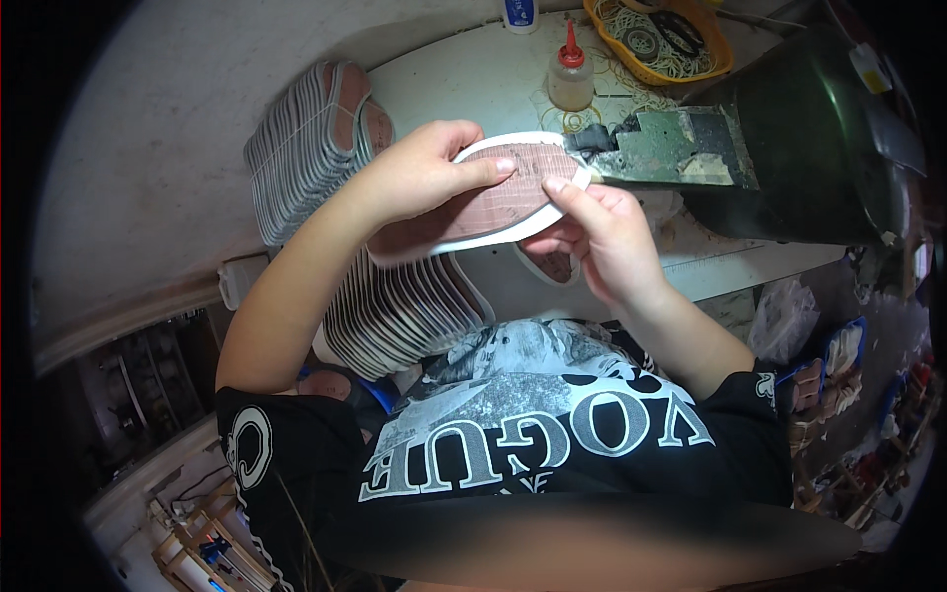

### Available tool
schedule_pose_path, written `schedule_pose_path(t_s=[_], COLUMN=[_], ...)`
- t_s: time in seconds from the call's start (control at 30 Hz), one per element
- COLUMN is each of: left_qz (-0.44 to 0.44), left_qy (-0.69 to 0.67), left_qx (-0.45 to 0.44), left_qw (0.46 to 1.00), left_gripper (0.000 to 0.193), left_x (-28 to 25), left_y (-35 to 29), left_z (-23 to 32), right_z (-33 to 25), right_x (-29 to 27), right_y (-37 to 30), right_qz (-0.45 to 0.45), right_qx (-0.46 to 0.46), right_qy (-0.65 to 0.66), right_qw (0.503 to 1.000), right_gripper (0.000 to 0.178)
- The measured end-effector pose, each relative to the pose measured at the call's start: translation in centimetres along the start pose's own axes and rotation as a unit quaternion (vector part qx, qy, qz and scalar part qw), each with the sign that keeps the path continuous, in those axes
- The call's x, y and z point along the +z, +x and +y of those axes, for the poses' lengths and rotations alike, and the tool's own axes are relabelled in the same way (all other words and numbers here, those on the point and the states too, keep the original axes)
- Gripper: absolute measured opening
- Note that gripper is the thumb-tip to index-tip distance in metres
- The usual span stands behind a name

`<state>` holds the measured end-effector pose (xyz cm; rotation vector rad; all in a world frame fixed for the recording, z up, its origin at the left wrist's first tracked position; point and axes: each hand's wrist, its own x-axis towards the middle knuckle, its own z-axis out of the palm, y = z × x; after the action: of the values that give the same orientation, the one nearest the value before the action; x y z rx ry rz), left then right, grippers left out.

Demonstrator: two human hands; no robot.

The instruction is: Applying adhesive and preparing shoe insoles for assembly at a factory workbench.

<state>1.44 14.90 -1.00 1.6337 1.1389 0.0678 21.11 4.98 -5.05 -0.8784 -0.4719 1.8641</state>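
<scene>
A pinkish-brown shoe insole [454, 215] with a white band [493, 240] around its edge is held up between my two hands, slightly tilted. My left hand [419, 173] grips its far left side, thumb lying on the face and the other fingers hidden behind. At the right end, my right hand [614, 232] pinches the edge, thumb on top and fingers underneath. That end meets the small black working head [592, 140] of a green machine [681, 148]. Whether the insole touches the head, I cannot tell. Below my right hand lies another insole [560, 266], partly covered.
Bundled insoles [306, 158] stand stacked at the left, with a second row [404, 311] nearer me. On the white table [464, 74] are a red-tipped bottle [572, 84], an orange basket [656, 74] of cords and a blue-white container [520, 14]. A plastic bag [784, 321] hangs right.
</scene>
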Motion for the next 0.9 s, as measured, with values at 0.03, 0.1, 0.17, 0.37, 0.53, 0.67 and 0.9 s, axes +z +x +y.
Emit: schedule_pose_path(t_s=[0.03, 0.1, 0.17, 0.37, 0.53, 0.67, 0.9], left_qz=[0.005, -0.006, -0.002, 0.018, -0.008, 0.087, 0.169], left_qy=[-0.001, -0.058, -0.114, -0.191, -0.174, -0.219, -0.265], left_qx=[0.001, -0.04, -0.081, -0.133, -0.124, -0.093, -0.072], left_qw=[1.0, 0.998, 0.99, 0.972, 0.977, 0.967, 0.947], left_gripper=[0.04, 0.042, 0.044, 0.053, 0.054, 0.042, 0.036], left_x=[0.6, 1.7, 3.0, 5.1, 5.4, 6.4, 6.7], left_y=[-0.3, -0.7, -1.5, -2.6, -3.0, -3.0, -2.5], left_z=[0.0, 0.2, 1.2, 2.9, 3.2, 2.7, 1.6], right_z=[-0.3, -0.6, -0.9, 0.9, -0.9, -1.8, -2.3], right_x=[0.0, -0.2, -0.5, -1.7, -2.9, -2.9, -4.7], right_y=[-0.1, -0.4, -1.0, -3.9, -2.6, -1.2, -3.5], right_qz=[0.002, 0.004, -0.008, -0.044, -0.042, -0.059, -0.109], right_qx=[-0.002, -0.009, -0.015, -0.025, -0.047, -0.048, 0.05], right_qy=[-0.022, -0.041, -0.068, -0.187, -0.216, -0.24, -0.258], right_qw=[1.0, 0.999, 0.998, 0.981, 0.974, 0.968, 0.959], right_gripper=[0.027, 0.027, 0.026, 0.031, 0.03, 0.032, 0.031])
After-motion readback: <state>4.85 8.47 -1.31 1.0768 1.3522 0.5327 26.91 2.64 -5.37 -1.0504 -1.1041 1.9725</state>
